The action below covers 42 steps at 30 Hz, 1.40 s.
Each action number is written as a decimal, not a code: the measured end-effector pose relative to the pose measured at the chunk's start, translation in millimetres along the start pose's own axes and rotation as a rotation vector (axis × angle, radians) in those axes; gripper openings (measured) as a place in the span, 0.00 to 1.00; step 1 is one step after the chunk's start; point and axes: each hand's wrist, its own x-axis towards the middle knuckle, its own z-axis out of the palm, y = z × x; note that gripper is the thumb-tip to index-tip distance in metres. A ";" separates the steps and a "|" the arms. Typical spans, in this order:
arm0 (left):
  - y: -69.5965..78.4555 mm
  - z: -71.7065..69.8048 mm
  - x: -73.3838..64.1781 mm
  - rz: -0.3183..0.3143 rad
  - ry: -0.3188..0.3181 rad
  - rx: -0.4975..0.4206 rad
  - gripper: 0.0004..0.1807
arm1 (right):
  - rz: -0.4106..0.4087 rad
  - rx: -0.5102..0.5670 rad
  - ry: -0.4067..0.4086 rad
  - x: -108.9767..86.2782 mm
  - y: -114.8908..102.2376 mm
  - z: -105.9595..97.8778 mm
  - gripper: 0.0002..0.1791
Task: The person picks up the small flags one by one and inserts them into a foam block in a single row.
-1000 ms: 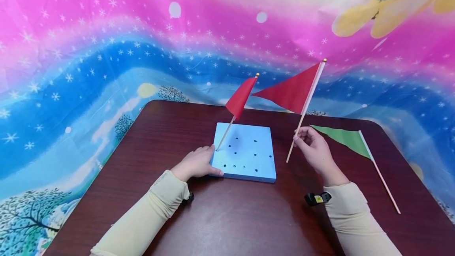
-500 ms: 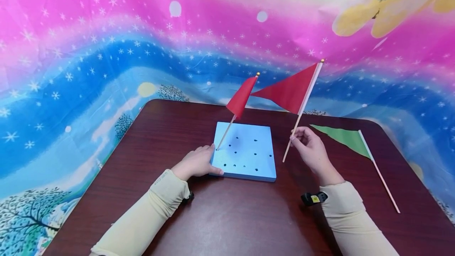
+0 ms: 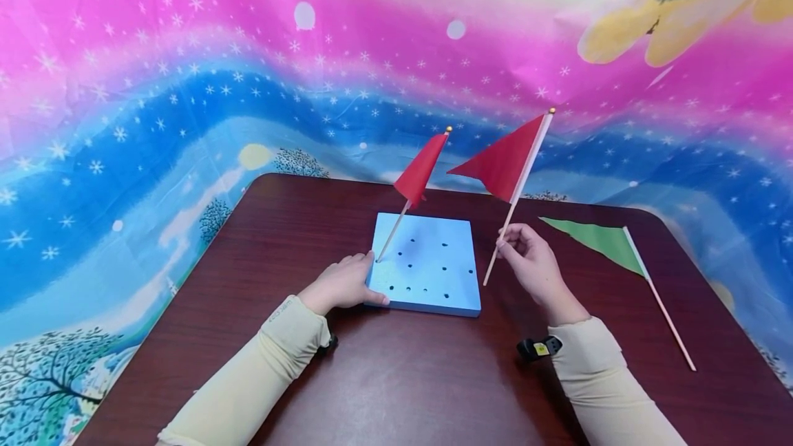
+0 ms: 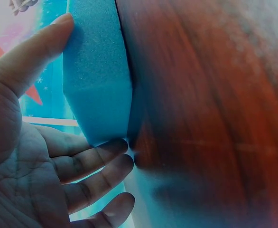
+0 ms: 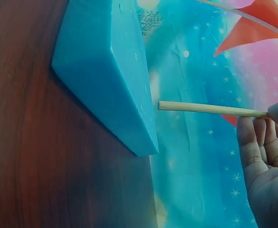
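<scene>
My left hand rests at the left front corner of a light blue foam board with small holes. In the left wrist view its thumb touches the board's edge, while the outstretched fingers lie against another side. One red flag stands tilted in a hole near the board's left edge. Just right of the board, my right hand pinches the wooden stick of a second red flag between thumb and fingers. In the right wrist view the stick's bare lower end is apart from the board.
A green flag lies on the dark brown table to the right, its stick pointing toward the near right. Behind the table hangs a colourful backdrop cloth with snowflakes.
My right hand has moved left with the second red flag, bringing its lower end closer to the board's right edge. The left hand, the board and the standing flag have stayed put.
</scene>
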 end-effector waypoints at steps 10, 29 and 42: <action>-0.8 1.0 -0.7 -0.001 -0.001 -0.005 0.59 | -0.008 -0.002 0.003 0.4 2.5 4.7 0.09; -1.2 2.2 -2.6 0.007 0.002 0.005 0.58 | 0.008 -0.005 -0.036 4.7 -6.2 17.2 0.11; 1.6 -0.6 -2.8 0.011 0.014 0.008 0.58 | -0.008 0.002 -0.034 10.5 -7.6 31.9 0.08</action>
